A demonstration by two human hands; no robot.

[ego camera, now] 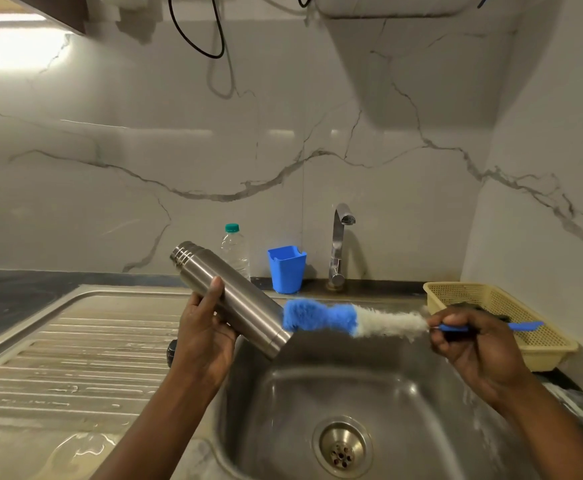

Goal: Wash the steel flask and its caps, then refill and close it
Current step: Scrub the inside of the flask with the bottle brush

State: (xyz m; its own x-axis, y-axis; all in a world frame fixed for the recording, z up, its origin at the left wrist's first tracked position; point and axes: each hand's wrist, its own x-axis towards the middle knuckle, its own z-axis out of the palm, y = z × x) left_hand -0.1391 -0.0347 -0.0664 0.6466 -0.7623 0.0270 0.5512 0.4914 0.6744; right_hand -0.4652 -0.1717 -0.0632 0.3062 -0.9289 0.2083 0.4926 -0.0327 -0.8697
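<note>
My left hand point(204, 336) grips the steel flask point(229, 296) around its middle and holds it tilted over the sink, its lower right end pointing toward the brush. My right hand point(470, 341) holds the blue handle of a bottle brush point(349, 318). The brush has blue bristles at the tip and white bristles behind them, and the blue tip touches the flask's lower end. A small dark round object point(172, 351), perhaps a cap, shows on the drainboard behind my left wrist.
The steel sink basin point(404, 393) with its drain point(342, 448) lies below the flask. A wet ribbed drainboard point(75, 358) is on the left. A tap point(338, 247), a blue plastic cup point(286, 270) and a clear water bottle point(236, 252) stand at the back. A yellow basket point(525, 337) sits on the right.
</note>
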